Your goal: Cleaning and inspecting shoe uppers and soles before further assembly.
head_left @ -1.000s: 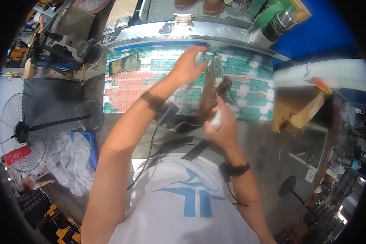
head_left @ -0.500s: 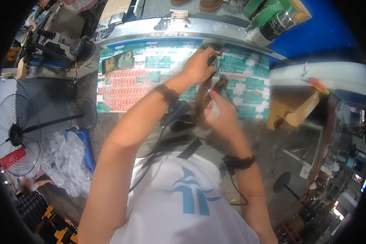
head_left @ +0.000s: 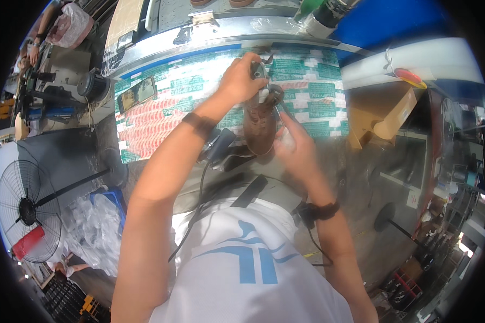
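Observation:
A brown shoe (head_left: 260, 131) stands at the table's near edge with its toe toward me. My left hand (head_left: 239, 81) is closed on the shoe's far end, by its opening, where a light grey piece shows under the fingers. Just right of the shoe, my right hand (head_left: 296, 146) closes around a thin pointed tool (head_left: 278, 111), whose tip is close to the laces. Motion blurs this hand, and its fingers cover most of the tool's handle.
Green and red printed tape covers the table (head_left: 199, 89), where a phone (head_left: 137, 96) lies at the left. Beyond runs a metal-edged conveyor (head_left: 237, 29) with more shoes. An open cardboard box (head_left: 380, 121) stands right, a floor fan (head_left: 28, 211) left. A cable hangs near my left arm.
The view has shifted, and more of the shoe's toe now shows between my hands. My right hand has moved a little away from the shoe's side, with the tool still in it.

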Demonstrator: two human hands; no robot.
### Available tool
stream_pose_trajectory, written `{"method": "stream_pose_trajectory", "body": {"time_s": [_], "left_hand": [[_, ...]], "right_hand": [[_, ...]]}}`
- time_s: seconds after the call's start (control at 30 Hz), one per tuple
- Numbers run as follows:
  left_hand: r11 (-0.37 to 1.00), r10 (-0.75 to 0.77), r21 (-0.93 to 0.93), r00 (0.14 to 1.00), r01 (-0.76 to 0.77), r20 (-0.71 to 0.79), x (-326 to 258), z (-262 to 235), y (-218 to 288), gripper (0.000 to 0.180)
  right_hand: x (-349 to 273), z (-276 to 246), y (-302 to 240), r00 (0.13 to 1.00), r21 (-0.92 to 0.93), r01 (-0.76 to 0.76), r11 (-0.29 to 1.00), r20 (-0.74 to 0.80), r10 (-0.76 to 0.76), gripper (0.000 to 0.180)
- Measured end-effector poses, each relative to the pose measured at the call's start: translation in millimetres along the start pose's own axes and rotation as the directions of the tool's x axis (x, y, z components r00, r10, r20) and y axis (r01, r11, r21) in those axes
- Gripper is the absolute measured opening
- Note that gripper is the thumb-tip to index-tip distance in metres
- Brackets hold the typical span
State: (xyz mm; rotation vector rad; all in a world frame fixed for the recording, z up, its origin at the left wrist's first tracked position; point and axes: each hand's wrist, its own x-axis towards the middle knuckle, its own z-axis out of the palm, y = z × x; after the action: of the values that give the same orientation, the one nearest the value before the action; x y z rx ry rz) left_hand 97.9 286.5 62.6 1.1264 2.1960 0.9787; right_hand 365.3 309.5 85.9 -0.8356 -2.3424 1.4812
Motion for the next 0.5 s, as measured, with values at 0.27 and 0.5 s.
{"method": "stream_pose_trajectory", "body": {"time_s": [0.27, 0.5], "left_hand": [[0.996, -0.067, 0.057, 0.997, 0.068, -0.024, -2, 9, 10, 0.067], [0.994, -0.09, 0.067, 0.996, 0.091, -0.013, -2, 5, 19, 0.066]], "right_hand": [[21, 7, 8, 0.998, -0.072, 0.046, 0.996, -0.047, -0.049, 0.081], [16, 2, 1, 0.988, -0.332, 0.147, 0.932, 0.015, -0.151, 0.086]]}}
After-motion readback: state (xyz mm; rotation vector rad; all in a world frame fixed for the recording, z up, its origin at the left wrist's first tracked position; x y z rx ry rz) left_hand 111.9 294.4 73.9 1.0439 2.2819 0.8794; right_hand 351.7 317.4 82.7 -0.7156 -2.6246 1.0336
